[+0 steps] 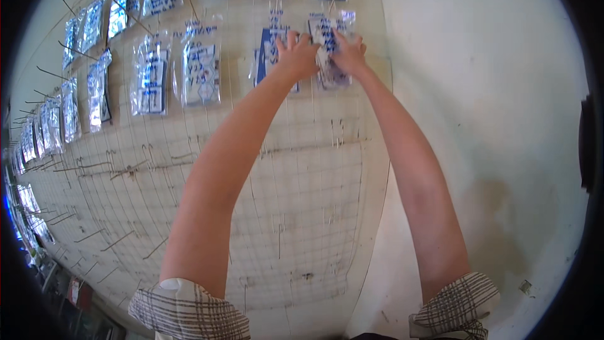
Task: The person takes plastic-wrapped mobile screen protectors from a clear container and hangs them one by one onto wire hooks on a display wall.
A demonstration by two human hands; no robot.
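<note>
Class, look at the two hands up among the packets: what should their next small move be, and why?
Probably to steady the packet between them: the right hand is at its right side, and the left hand is by its left edge, overlapping the neighbouring packet. Neither grip is clear, so a secure hold seems sensible first.

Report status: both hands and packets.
Right hand at rightmost packet. Left hand over blue-backed packet beside it, partly hiding it. Either hand's grip unclear.
</note>
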